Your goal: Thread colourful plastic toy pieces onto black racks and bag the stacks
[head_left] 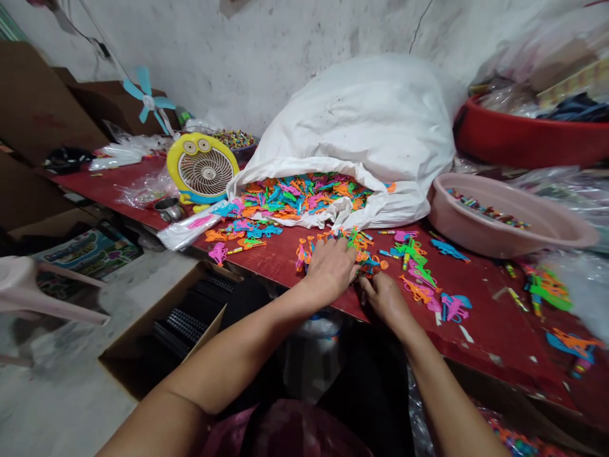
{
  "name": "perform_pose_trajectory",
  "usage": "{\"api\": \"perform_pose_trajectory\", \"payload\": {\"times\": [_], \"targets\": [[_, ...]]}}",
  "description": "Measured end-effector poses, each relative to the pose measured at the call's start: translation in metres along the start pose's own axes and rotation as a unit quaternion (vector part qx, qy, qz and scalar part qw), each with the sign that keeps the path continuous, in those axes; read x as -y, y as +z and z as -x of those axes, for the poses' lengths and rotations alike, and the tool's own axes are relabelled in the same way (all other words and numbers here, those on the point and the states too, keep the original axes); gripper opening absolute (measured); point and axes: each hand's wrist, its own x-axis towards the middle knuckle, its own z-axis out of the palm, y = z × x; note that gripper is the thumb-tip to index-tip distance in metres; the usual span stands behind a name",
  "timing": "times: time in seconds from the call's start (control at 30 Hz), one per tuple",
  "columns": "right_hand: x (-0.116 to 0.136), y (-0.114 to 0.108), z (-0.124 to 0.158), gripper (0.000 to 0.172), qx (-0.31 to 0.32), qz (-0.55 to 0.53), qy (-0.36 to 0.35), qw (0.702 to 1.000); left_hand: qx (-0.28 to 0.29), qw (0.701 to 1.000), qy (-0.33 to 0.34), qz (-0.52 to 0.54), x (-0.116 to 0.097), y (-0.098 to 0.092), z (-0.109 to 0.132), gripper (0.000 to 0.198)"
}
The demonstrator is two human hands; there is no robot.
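Note:
A big white sack (375,127) lies open on the red table (285,257), spilling small plastic toy pieces (299,193) in orange, green, pink and blue. More pieces (419,273) are scattered in front of it. My left hand (330,266) rests palm down on the pieces near the table's front edge, fingers curled over some of them. My right hand (383,295) is just beside it, fingers pinched on a small coloured piece that I cannot make out.
A pink basin (504,235) with small items sits at the right, with a red tub (523,139) behind it. A yellow desk fan (202,168) stands left of the sack. An open cardboard box (162,336) is on the floor, next to a pink plastic chair (28,289).

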Motion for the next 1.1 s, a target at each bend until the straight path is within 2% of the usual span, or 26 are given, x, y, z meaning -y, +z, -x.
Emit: {"api": "perform_pose_trajectory", "payload": {"times": [0.1,0.23,0.4,0.57,0.7,0.77,0.9,0.97,1.1], "targets": [[-0.003,-0.002,-0.002,0.028,0.045,-0.034,0.003,0.998,0.016,1.0,0.004,-0.002,0.001,-0.003,-0.001,0.023],[-0.009,-0.005,-0.005,0.031,0.056,-0.033,-0.001,0.998,0.028,1.0,0.015,0.001,0.003,-0.006,-0.001,0.023],[-0.014,-0.003,-0.008,0.032,0.082,-0.068,0.051,0.993,0.042,0.999,0.021,0.004,0.005,-0.007,-0.001,0.023],[-0.008,0.001,-0.008,0.024,0.075,0.039,0.029,0.996,0.033,0.999,0.024,0.008,0.006,-0.004,-0.002,0.022],[-0.003,0.001,-0.009,0.027,0.085,0.101,0.002,0.991,0.03,0.999,0.024,0.013,0.008,-0.004,0.001,0.025],[-0.004,0.001,-0.012,0.027,0.107,0.089,-0.002,0.99,0.018,0.999,0.019,0.019,0.008,-0.007,0.002,0.035],[-0.011,0.005,-0.017,0.02,0.141,0.006,-0.022,0.99,-0.051,0.997,0.033,0.041,0.003,-0.013,-0.006,0.053],[-0.012,0.008,-0.019,0.019,0.127,-0.017,-0.039,0.991,-0.058,0.995,0.061,0.052,-0.002,-0.011,-0.013,0.046],[-0.01,0.012,-0.018,0.021,0.095,0.019,-0.014,0.995,-0.02,0.996,0.071,0.051,-0.006,0.0,-0.023,0.023]]}}
